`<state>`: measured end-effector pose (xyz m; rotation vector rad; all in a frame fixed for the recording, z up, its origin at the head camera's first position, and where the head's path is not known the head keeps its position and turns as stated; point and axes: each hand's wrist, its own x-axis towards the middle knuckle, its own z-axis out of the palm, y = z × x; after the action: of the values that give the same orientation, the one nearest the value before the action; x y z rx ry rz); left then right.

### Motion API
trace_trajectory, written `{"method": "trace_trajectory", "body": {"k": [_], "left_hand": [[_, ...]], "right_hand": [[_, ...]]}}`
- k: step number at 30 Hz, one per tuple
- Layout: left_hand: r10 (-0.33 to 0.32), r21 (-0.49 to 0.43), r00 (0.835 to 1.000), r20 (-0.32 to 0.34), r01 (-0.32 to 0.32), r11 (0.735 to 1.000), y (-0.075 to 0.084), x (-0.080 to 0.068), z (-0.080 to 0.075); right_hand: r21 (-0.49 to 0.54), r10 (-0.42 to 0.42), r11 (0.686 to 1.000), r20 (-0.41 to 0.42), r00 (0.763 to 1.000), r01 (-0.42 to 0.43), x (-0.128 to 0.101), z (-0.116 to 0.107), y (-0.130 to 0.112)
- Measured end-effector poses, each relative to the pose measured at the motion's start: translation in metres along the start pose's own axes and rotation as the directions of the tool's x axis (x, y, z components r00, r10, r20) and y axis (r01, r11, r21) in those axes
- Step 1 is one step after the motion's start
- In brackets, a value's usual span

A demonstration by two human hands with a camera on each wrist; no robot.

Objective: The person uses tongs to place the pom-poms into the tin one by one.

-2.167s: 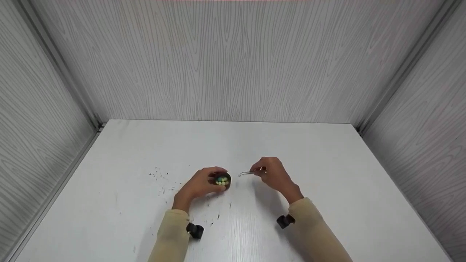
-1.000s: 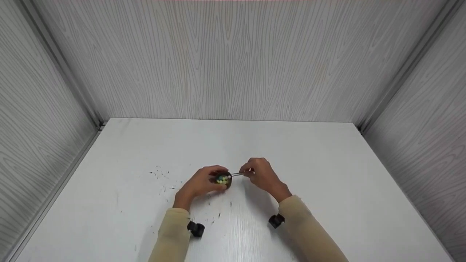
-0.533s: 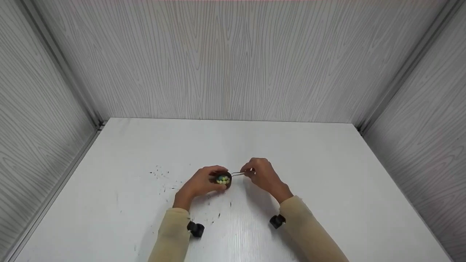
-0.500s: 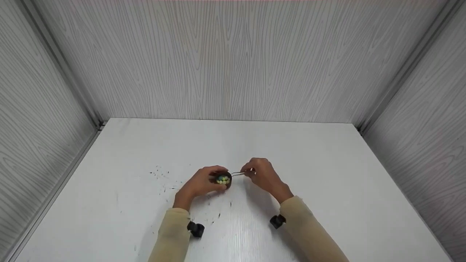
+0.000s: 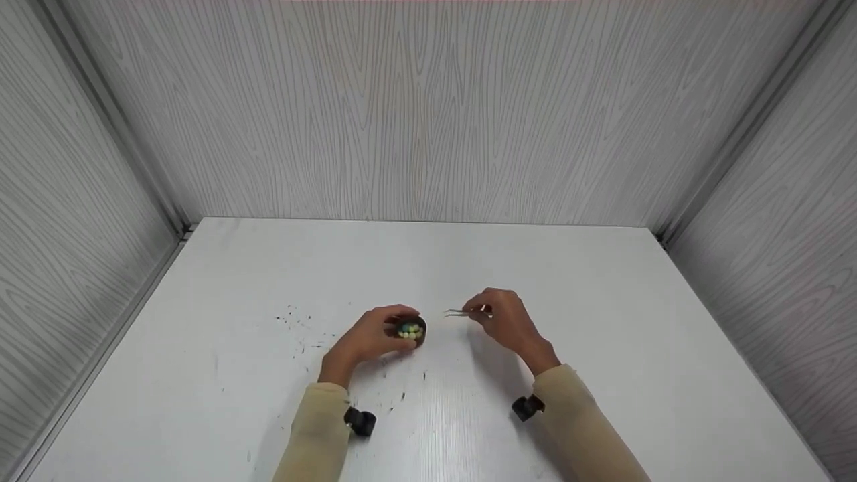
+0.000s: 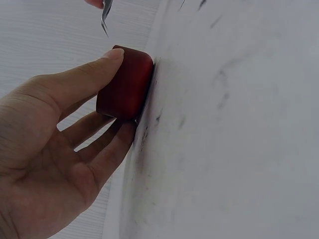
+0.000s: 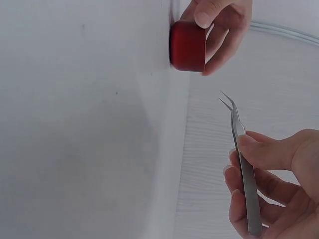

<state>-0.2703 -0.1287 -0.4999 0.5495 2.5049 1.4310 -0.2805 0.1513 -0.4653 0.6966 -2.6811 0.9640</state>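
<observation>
My left hand (image 5: pixel 370 337) grips a small dark red round cup (image 6: pixel 128 82) between thumb and fingers, its base on the table. In the head view several yellow, green and blue small balls (image 5: pixel 411 331) show inside the cup. To the right, my right hand (image 5: pixel 507 321) pinches a pair of silver bent-tip tweezers (image 7: pixel 247 184) above the table. The tweezers point toward the cup, apart from it. Their two tips stand slightly spread with nothing between them in the right wrist view.
The white tabletop (image 5: pixel 576 281) carries dark specks and smudges (image 5: pixel 294 321) left of and below the cup. Grey wood-grain panels (image 5: pixel 415 114) rise behind and at both sides. A black wrist camera (image 5: pixel 361 422) sits on each sleeve.
The right hand brought the tweezers, with a small pale bit at the tips, left to the cup, then drew them back right without it. The left hand and cup stayed in place.
</observation>
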Motion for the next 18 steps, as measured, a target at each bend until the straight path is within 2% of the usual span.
{"method": "trace_trajectory", "body": {"k": [9,18], "left_hand": [[-0.002,-0.027,1.000,0.011,0.003,1.000,-0.001,0.000,-0.001],[-0.016,-0.021,1.000,0.003,0.016,1.000,0.000,-0.002,0.000]], "right_hand": [[-0.045,0.046,0.998,-0.063,0.997,-0.049,-0.008,-0.025,0.031],[-0.134,0.133,0.980,-0.090,0.987,-0.145,-0.018,-0.054,0.069]]}}
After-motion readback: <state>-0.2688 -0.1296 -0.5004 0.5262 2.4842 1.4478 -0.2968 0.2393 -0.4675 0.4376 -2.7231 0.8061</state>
